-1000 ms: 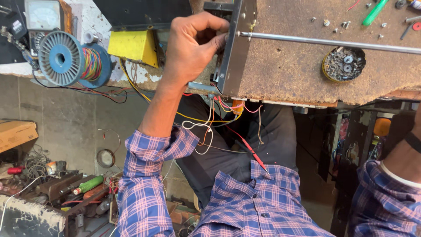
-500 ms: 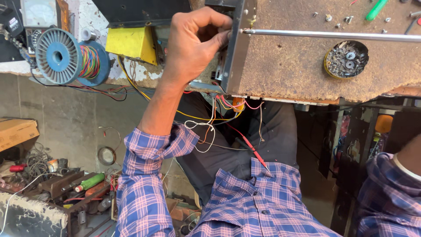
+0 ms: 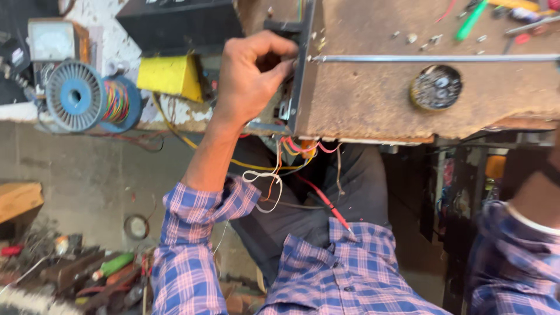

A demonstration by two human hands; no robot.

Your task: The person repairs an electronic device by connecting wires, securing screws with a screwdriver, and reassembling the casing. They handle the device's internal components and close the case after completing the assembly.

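Observation:
My left hand (image 3: 251, 81) is raised to the edge of a worn wooden bench (image 3: 373, 111). Its fingers and thumb are pinched on the upright edge of a black metal chassis (image 3: 301, 64) that stands at the bench's left end. A bunch of coloured wires (image 3: 291, 157) hangs from under the chassis over my lap, and a red lead (image 3: 326, 204) runs down to my checked shirt. Of my right arm only the sleeve and wrist (image 3: 528, 204) show at the right edge; the hand itself is out of sight.
A thin metal rod (image 3: 431, 58) lies across the bench above a round tin of small screws (image 3: 436, 87); a green-handled tool (image 3: 469, 20) lies farther back. Left of my hand are a yellow box (image 3: 169, 76) and blue wire spools (image 3: 76, 96). Tools litter the floor (image 3: 87, 274).
My left hand has stayed on the chassis edge, its fingers closing tighter. My right forearm has dropped lower at the right edge. The view has shifted slightly.

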